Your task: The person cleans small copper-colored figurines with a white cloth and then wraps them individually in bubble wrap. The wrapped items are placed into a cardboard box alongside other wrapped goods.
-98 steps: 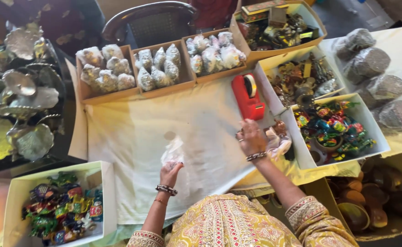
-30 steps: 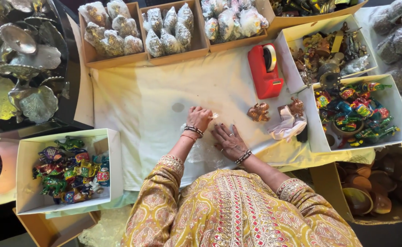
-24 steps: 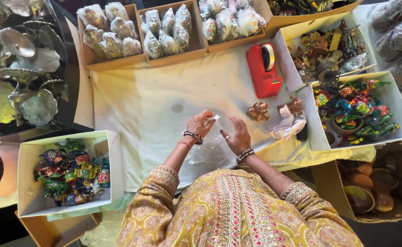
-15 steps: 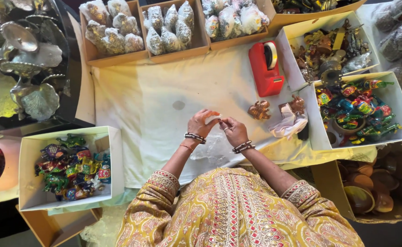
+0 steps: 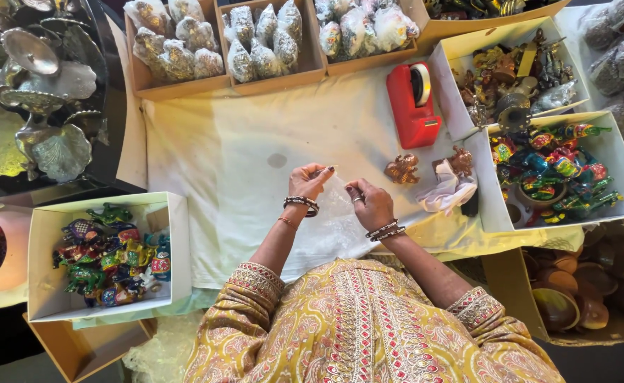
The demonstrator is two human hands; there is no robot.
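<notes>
Clear plastic wrap (image 5: 337, 206) pinched between left hand (image 5: 307, 181), right hand (image 5: 370, 204).

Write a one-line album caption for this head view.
Both hands, left hand and right hand, pinch a clear plastic bag over the cream cloth.

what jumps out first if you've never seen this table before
At the centre, the person's left hand and right hand pinch a clear plastic bag over the cream cloth-covered table. Behind them sits a bright red tape dispenser, with a small copper-coloured figurine nearer the hands. White boxes of multicoloured painted figurines stand at the left and right, and silver leaf-shaped metal dishes pile up at far left.
</notes>
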